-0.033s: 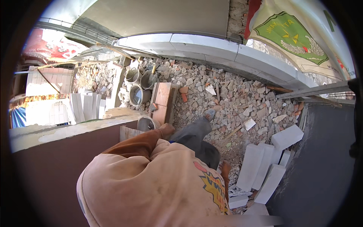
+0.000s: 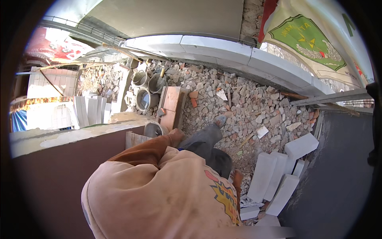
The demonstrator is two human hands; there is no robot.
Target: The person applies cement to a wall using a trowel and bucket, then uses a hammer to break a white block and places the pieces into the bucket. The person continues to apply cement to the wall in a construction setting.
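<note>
- Left hand (image 2: 175, 136) just left of frame centre, orange sleeve running back toward 7 o'clock; fingers blurred and turned away, can't tell if wide, narrow or holding anything.
- Hand sits just beside a small grey bucket (image 2: 154, 129), at its 3 o'clock; touching or not, can't tell.
- Reddish board (image 2: 172, 105) lies at 12 o'clock from the hand, on rubble.
- Three more buckets (image 2: 144, 99) clustered at 11 o'clock.
- Right hand not visible.
- Grey-trousered leg and shoe (image 2: 219, 120) stretch toward 1 o'clock over stone rubble (image 2: 254, 103).
- White blocks (image 2: 274, 179) stacked at 4 o'clock.
- Low wall (image 2: 59, 137) at 9 o'clock.
</note>
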